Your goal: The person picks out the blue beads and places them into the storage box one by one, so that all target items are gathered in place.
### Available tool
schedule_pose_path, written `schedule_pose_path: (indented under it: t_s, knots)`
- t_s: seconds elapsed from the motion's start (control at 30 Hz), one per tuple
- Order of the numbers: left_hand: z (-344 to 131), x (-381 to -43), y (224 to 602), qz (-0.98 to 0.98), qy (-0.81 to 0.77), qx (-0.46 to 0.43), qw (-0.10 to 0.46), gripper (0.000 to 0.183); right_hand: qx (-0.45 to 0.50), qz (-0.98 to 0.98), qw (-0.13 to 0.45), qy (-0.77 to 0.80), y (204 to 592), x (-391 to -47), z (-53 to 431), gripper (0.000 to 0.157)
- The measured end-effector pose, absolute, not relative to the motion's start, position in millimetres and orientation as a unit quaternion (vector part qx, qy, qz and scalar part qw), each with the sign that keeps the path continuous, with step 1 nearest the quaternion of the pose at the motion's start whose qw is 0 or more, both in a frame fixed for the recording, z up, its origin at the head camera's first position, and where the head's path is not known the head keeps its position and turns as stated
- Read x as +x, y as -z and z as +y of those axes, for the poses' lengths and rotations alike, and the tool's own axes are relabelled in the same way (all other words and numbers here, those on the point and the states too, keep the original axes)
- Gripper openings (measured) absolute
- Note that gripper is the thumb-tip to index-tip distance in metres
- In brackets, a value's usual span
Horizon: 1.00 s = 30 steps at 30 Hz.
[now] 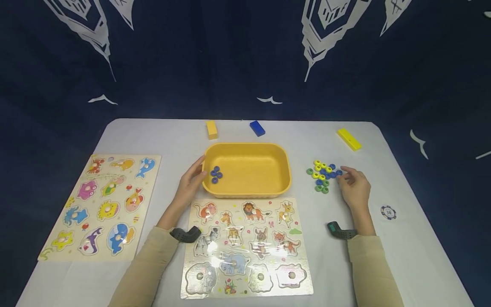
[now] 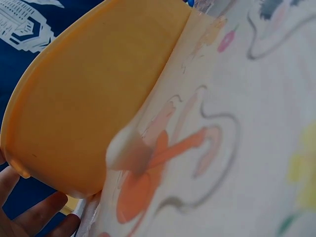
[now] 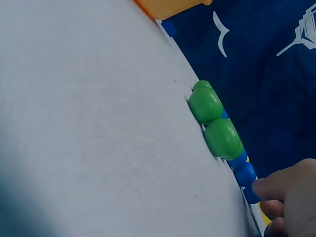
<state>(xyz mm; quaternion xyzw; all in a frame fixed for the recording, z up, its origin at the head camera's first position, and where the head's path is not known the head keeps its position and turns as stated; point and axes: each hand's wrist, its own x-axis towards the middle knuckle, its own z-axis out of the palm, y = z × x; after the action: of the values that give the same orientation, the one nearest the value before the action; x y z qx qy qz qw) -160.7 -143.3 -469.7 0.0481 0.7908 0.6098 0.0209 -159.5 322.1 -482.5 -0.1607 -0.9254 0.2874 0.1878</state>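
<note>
Blue at the right edge of the mixed bead cluster (image 1: 327, 175), one bead (image 1: 339, 172) is pinched by the fingertips of the right hand (image 1: 356, 189), with the cluster spread just left of it. Well apart from that hand, the yellow tray (image 1: 253, 170) is gripped at its left end by the left hand (image 1: 190, 179), its thumb laid over the rim. Four blue beads (image 1: 219, 175) are held inside the tray, near that thumb.

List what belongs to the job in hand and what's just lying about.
Seems in use: yellow tray; blue beads in it; mixed bead pile; left hand, on the tray; right hand, at the pile.

Apparently lying about: animal puzzle; sea-creature puzzle; orange block; blue block; yellow block; round chip.
</note>
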Motion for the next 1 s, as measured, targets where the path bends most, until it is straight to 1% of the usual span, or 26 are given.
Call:
schedule_pose_path:
  t_s: [0.3,0.57,0.67,0.73,0.8,0.9,1.0]
  knots:
    - [-144,-160,468,0.795,-0.605,0.044,0.014,0.046,-0.164,-0.941,0.178,-0.237,488,-162,319,0.031]
    - [-144,-160,469,0.792,-0.609,0.049,0.022,0.046,-0.153,-0.925,0.210,-0.278,474,-163,313,0.030]
    - [-144,-159,469,0.792,-0.608,0.051,0.020,0.047,-0.109,-0.927,0.230,-0.276,473,-172,308,0.031]
    - [-144,-159,469,0.792,-0.609,0.049,0.018,0.047,-0.071,-0.924,0.244,-0.287,467,-178,296,0.031]
    - [-144,-160,470,0.791,-0.610,0.046,0.018,0.046,-0.019,-0.918,0.246,-0.311,448,-178,275,0.031]
    - [-144,-160,469,0.790,-0.611,0.046,0.020,0.046,0.054,-0.908,0.232,-0.345,412,-176,234,0.028]
    - [-142,-158,463,0.788,-0.613,0.045,0.027,0.047,0.122,-0.907,0.206,-0.347,393,-180,198,0.024]
